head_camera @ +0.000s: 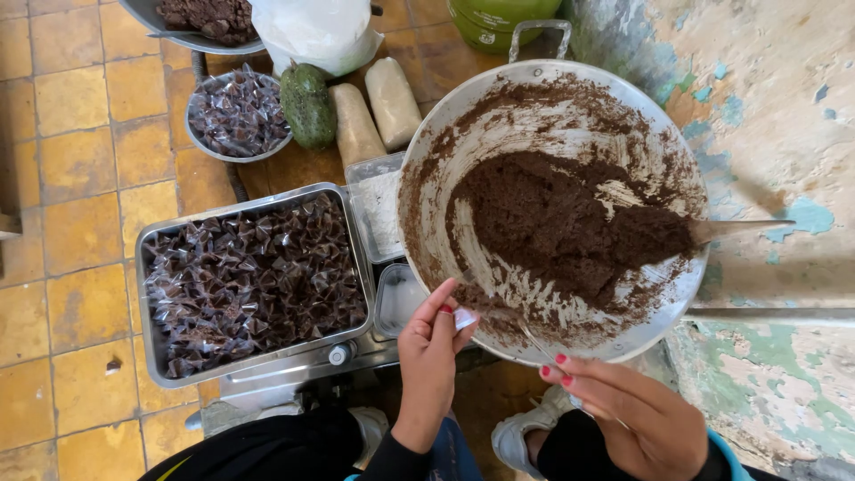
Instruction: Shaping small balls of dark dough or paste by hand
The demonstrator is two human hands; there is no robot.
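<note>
Round metal pan (427,223) of dark brown paste (570,227) fills frame centre-right, with a steel tray (151,303) of clear-wrapped brown cones (254,281) at its 9 o'clock. Right hand (637,414), at the pan's 6 o'clock, is clamped on a thin spoon (534,340) (bowl in the paste). Left hand (432,343), at 7 o'clock, has fingers pinched together on a small clear wrapper (464,317).

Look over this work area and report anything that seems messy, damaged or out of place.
The wall on the right is damaged: its paint has flaked off in patches. Brown paste is smeared up the inside of the big metal pan. A small dark crumb lies on the floor tiles. Nothing else stands out.
</note>
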